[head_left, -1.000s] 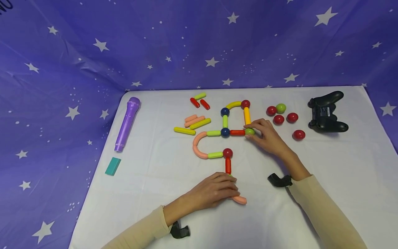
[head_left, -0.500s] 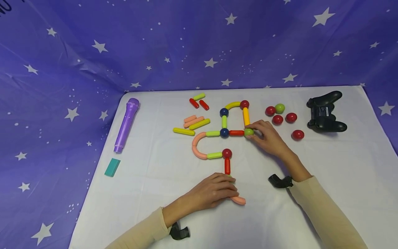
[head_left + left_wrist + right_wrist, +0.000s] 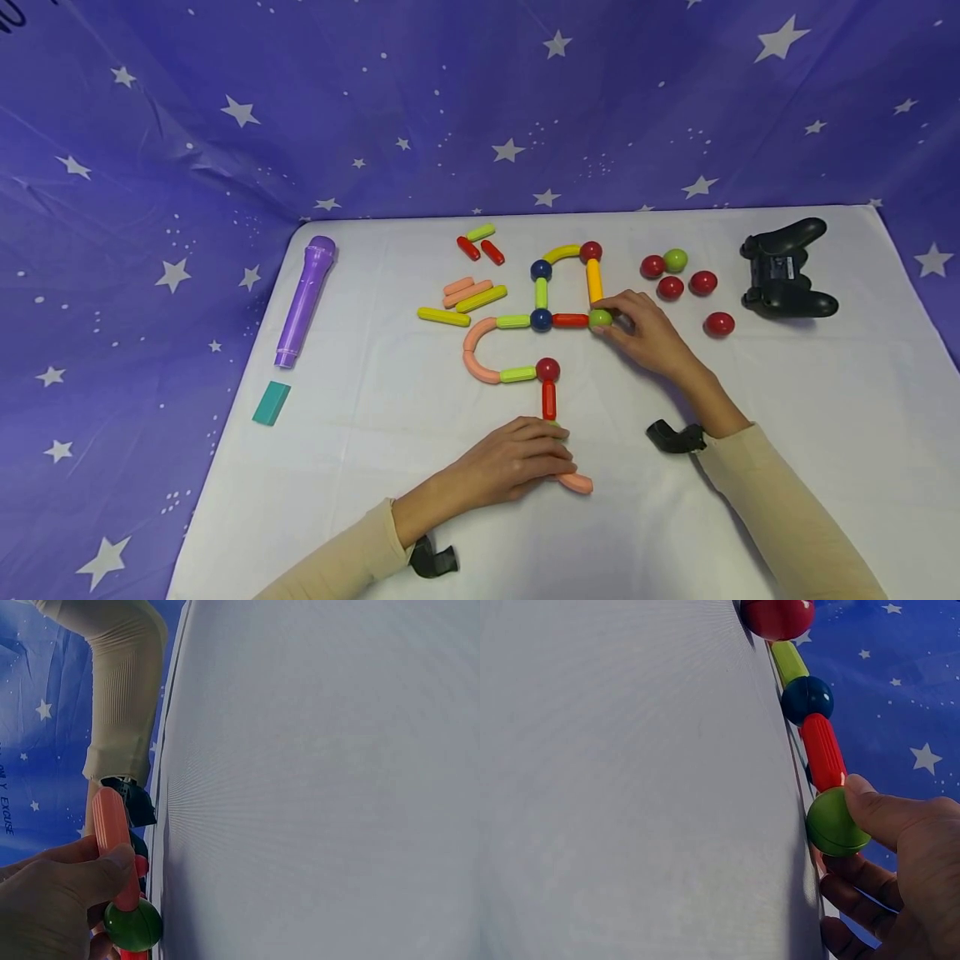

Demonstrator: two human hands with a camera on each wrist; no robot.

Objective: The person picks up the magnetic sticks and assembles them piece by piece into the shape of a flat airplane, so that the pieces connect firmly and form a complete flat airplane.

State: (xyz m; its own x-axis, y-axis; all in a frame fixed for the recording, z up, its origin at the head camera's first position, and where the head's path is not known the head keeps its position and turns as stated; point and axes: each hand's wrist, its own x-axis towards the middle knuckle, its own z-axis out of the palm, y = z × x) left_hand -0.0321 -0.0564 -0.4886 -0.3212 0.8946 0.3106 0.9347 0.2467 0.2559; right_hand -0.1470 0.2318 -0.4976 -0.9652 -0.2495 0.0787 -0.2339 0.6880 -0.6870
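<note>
A figure of coloured sticks and balls lies on the table. My right hand (image 3: pixel 643 330) pinches its green ball (image 3: pixel 834 823) between thumb and fingers. The red stick (image 3: pixel 823 750) joins that ball to a dark blue ball (image 3: pixel 542 320), and the orange-yellow stick (image 3: pixel 594 281) runs up from it to a red ball (image 3: pixel 591 252). Lower down, my left hand (image 3: pixel 513 465) grips a salmon curved stick (image 3: pixel 112 825) with thumb and fingers. A second green ball (image 3: pixel 133 927) meets that stick's end, mostly covered by the hand in the head view. Above it a red stick (image 3: pixel 549 400) leads to another red ball (image 3: pixel 548 370).
Loose yellow sticks (image 3: pixel 444 317), salmon sticks (image 3: pixel 467 293) and short red sticks (image 3: pixel 492 252) lie left of the figure. Several loose red balls (image 3: pixel 702 283) sit at right, beside a black game controller (image 3: pixel 787 268). A purple toy microphone (image 3: pixel 306 302) and teal block (image 3: pixel 271 403) lie far left.
</note>
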